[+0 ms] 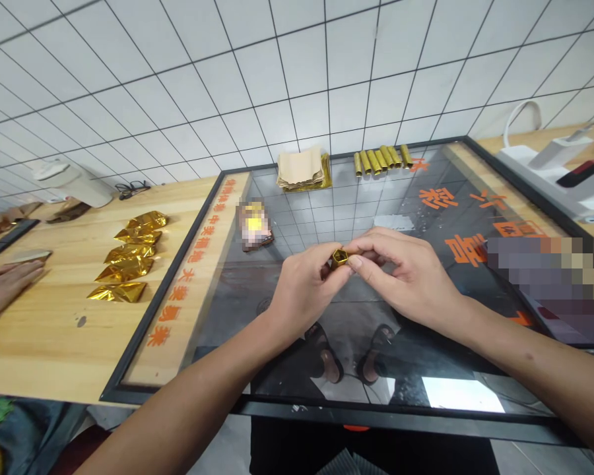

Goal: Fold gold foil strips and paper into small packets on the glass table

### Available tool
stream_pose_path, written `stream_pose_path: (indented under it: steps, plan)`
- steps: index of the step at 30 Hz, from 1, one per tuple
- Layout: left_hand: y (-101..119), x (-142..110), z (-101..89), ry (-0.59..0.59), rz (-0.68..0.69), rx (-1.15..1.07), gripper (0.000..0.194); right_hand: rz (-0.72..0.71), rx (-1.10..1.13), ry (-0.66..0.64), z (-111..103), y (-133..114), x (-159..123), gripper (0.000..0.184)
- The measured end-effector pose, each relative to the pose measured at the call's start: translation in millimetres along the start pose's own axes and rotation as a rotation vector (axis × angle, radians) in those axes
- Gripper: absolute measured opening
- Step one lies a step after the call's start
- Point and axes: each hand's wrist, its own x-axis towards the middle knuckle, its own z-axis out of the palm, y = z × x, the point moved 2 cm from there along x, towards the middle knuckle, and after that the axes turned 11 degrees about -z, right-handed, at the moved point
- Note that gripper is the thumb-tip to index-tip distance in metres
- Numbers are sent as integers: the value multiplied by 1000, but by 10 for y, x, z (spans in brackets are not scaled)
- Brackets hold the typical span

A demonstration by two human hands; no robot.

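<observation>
Between my left hand (304, 290) and my right hand (400, 270), a small hexagonal gold tube (340, 257) is pinched by the fingertips of both, above a glass-topped board (327, 310). Its open end faces me. Beyond my hands, a row of several gold tubes (381, 158) lies at the board's far edge, next to a stack of tan paper sheets on gold foil (301, 168). On the wooden table to the left lie several gold foil packets (126, 257). A blurred patch hides a small gold object (253, 224) on the glass.
At the far left, a co-worker's hand (4, 284) rests on the table's edge. A white appliance (564, 165) stands at the upper right, and a blurred patch (549, 284) covers the board's right side. Eyeglasses (132, 190) and a white cup-shaped object (74, 183) sit beyond the table.
</observation>
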Motion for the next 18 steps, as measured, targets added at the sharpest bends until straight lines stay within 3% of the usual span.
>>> stream_pose_path:
  steps: [18]
  plan:
    - [9, -6, 37, -168, 53, 177, 7, 21, 63, -76, -92, -70, 82, 17]
